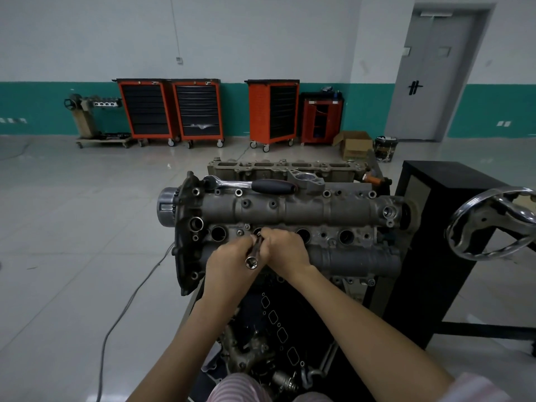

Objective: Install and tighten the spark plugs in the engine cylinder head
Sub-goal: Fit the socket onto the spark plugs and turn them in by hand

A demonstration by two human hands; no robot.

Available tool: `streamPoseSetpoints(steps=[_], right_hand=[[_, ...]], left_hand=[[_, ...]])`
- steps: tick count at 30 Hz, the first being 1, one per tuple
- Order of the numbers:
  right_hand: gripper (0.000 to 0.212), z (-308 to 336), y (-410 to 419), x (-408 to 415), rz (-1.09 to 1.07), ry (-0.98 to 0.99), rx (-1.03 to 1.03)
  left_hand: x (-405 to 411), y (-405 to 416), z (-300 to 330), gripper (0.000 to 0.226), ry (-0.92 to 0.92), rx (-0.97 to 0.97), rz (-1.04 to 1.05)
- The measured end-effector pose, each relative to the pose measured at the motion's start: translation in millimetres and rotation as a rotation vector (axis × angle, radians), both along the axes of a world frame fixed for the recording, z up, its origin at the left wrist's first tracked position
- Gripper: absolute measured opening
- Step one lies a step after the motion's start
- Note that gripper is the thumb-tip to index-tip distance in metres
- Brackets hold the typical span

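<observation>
**Socket entering second plug well**

Left hand (229,264) and right hand (285,248) both grasp the long spark plug socket (253,258), tilted, its tip at the second well of the cylinder head (304,211). Judged rigid, heavy, smooth steel: hold mid-shaft. Ratchet (249,184) rests on top, untouched

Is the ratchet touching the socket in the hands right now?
Apart. The head view shows the ratchet lying on the far side of the cylinder head, while the socket sits in both hands nearer the camera.
</observation>
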State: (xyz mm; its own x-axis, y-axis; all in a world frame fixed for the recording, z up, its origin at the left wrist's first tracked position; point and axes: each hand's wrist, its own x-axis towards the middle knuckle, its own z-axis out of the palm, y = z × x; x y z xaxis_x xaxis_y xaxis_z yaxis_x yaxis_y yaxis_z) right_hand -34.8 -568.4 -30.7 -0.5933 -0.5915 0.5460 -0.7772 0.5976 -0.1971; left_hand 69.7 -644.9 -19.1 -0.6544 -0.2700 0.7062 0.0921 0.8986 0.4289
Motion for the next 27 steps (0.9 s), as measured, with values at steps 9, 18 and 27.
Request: streamPoseSetpoints(steps=[9, 18, 27], right_hand=[[0.029, -6, -1, -3, -0.008, 0.071, -0.065], [0.013, -6, 2, -4, 0.044, 0.003, -0.029], [0.028, -4, 3, 1, 0.048, 0.157, -0.09]], left_hand=[[-7, 9, -2, 0.035, 0.008, 0.009, 0.111], [-4, 6, -8, 0.028, -0.13, 0.197, -0.021], [-5, 6, -7, 0.03, -0.128, 0.242, 0.054]])
